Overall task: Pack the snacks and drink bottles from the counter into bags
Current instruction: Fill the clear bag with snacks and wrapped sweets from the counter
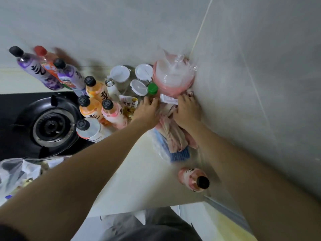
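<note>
left hand (146,108) fingers splayed on crinkly plastic bag (171,136) | right hand (186,110) grips bag | glossy bottles (94,108) clustered

I'm counting eight drink bottles (90,108) clustering by the gas burner (50,127), plus one pink bottle (193,179) standing apart. I'm also seeing three white-lidded jars (139,85), one green-capped bottle (152,88) and two hands.
</note>
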Demonstrator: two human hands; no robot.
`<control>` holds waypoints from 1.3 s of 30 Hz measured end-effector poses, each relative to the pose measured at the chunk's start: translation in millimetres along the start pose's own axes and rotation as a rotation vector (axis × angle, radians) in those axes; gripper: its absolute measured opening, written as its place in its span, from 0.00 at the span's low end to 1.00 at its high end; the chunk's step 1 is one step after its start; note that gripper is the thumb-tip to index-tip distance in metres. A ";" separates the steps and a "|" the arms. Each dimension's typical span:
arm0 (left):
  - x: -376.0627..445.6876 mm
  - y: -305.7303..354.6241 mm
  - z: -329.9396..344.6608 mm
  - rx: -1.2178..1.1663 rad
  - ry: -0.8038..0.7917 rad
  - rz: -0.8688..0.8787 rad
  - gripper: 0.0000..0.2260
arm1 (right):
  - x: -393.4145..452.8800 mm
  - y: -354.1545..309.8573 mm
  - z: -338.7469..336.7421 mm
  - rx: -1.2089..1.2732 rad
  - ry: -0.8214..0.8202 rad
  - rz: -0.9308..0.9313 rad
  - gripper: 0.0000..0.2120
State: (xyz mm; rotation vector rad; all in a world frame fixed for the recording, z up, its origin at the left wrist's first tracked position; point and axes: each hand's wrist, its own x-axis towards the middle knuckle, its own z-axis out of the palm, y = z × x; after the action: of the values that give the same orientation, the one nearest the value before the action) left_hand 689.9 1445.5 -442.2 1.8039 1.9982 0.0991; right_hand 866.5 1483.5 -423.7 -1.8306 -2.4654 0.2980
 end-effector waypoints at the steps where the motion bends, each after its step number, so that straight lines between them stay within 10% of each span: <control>1: 2.5 0.5 5.0 -0.004 0.017 -0.009 0.24 | -0.8 2.0 2.4 -0.008 0.004 0.005 0.18; 9: 16.4 2.9 18.4 0.021 0.198 0.015 0.09 | -10.6 -1.7 15.0 0.054 -0.042 0.072 0.23; 19: -52.9 -7.1 -8.9 -0.128 0.201 0.095 0.17 | -37.1 -25.2 -15.3 0.153 0.152 0.069 0.12; 26: -164.2 -49.6 -16.3 -0.142 0.148 0.127 0.17 | -100.4 -89.7 -12.0 0.343 0.149 0.228 0.39; 33: -255.9 -126.3 -33.0 -0.129 0.097 0.054 0.18 | -191.6 -183.0 26.7 0.517 0.046 0.343 0.09; 39: -307.8 -201.4 -48.7 -0.104 0.158 -0.033 0.16 | -242.3 -275.1 48.9 0.636 0.026 0.157 0.08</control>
State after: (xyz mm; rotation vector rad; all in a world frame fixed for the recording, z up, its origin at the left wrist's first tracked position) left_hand 500.0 1132.3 -382.8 1.7445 2.0886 0.3389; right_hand 670.9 1170.2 -403.1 -1.7073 -1.8861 0.9309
